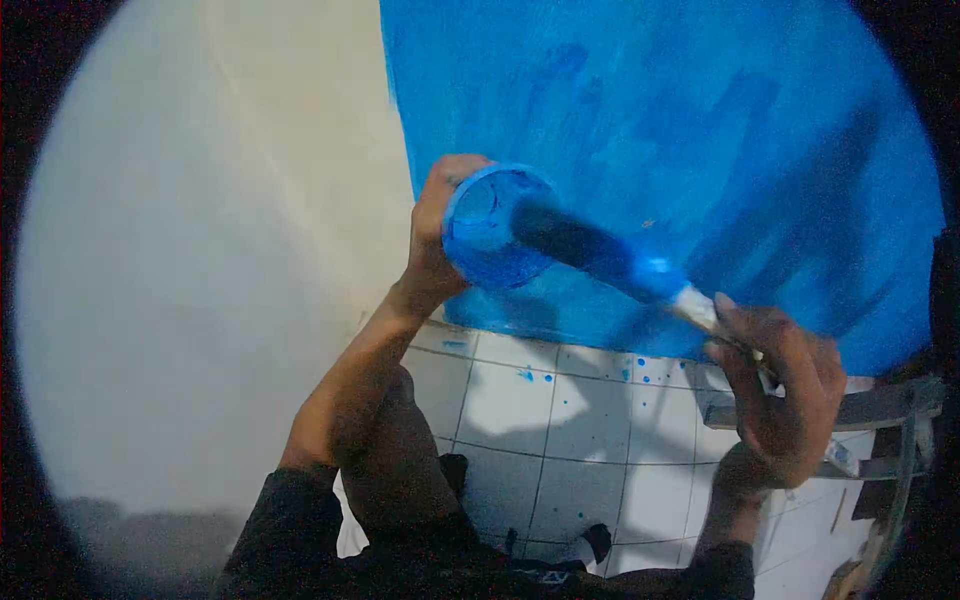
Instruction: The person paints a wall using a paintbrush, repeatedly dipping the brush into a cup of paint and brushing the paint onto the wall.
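My left hand (436, 225) is wrapped round the side of a blue-smeared paint container (478, 268), its round mouth tipped toward me. Blue paint coats the container's inner wall. In my right hand (785, 385) is the pale handle of a paintbrush (590, 245), held between thumb and fingers. The dark bristles, wet with blue, point left, and their tip is over or inside the container's mouth; whether it touches the paint I cannot tell. Blue also covers the brush's collar. Behind both hands stands a wall with a large blue-painted area (660, 120), streaky in places.
Left of the blue, the wall (200, 250) is cream-white. White floor tiles (500, 400) below carry blue paint drops (645, 378). A grey wooden chair or stool (880, 408) stands at the lower right, close to my right hand. My bent leg (400, 470) is beneath my left arm.
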`<move>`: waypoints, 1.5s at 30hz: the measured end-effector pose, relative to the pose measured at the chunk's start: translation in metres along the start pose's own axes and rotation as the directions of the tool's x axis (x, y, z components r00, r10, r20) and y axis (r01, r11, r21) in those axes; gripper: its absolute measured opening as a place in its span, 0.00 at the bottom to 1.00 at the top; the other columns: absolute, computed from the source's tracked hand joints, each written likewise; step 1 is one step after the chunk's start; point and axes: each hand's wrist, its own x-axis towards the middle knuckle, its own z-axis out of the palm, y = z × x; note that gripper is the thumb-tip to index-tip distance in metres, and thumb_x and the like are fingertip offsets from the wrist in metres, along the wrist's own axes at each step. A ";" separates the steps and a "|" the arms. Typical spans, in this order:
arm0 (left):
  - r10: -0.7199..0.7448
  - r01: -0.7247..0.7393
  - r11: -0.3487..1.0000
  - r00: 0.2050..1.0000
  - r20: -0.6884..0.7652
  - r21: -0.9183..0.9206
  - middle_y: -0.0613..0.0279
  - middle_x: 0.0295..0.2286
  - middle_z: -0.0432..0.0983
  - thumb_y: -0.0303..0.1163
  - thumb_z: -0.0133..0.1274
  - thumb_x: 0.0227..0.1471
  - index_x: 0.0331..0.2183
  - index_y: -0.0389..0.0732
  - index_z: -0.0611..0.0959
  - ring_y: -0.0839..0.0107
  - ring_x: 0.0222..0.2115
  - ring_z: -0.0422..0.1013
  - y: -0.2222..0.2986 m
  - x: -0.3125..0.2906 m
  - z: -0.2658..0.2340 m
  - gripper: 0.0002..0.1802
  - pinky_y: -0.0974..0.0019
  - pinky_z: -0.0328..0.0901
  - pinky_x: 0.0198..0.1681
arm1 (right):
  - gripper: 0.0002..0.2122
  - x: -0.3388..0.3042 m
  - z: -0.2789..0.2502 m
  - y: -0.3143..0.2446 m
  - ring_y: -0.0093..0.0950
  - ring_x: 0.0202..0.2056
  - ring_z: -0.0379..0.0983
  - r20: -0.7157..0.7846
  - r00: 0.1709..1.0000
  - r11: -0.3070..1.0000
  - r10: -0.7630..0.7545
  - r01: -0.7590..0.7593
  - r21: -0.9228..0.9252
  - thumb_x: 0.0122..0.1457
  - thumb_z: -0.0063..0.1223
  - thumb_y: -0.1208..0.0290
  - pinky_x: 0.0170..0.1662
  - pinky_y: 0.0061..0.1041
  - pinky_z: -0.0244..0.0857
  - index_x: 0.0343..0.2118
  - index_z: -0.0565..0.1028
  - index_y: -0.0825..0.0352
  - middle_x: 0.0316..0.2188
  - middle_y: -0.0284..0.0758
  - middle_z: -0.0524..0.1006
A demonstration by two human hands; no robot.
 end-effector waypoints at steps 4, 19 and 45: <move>0.090 -0.091 0.996 0.993 -0.080 -0.013 0.51 0.35 0.71 0.32 0.65 0.32 0.36 0.34 0.74 0.56 0.35 0.69 -0.002 0.005 0.015 0.26 0.61 0.65 0.38 | 0.10 0.024 -0.007 -0.011 0.23 0.19 0.70 0.244 0.917 0.876 -0.314 0.380 -0.298 0.38 0.57 0.76 0.17 0.22 0.60 0.28 0.75 0.64 0.22 0.32 0.74; 0.080 -0.088 0.995 0.988 -0.134 -0.051 0.50 0.34 0.70 0.38 0.63 0.38 0.36 0.34 0.73 0.56 0.36 0.69 -0.004 -0.002 0.034 0.25 0.60 0.65 0.38 | 0.12 0.005 -0.008 -0.006 0.25 0.26 0.72 -0.094 0.984 0.988 -0.154 0.153 -0.017 0.34 0.66 0.83 0.27 0.22 0.67 0.23 0.74 0.69 0.25 0.37 0.76; 0.214 -0.217 0.975 0.975 -0.057 -0.051 0.54 0.36 0.72 0.33 0.63 0.33 0.39 0.41 0.73 0.57 0.39 0.68 0.017 -0.002 0.082 0.27 0.60 0.64 0.42 | 0.11 0.006 0.040 0.026 0.35 0.28 0.72 0.079 0.929 0.917 -0.361 0.339 0.210 0.43 0.54 0.85 0.28 0.29 0.68 0.30 0.68 0.67 0.27 0.39 0.72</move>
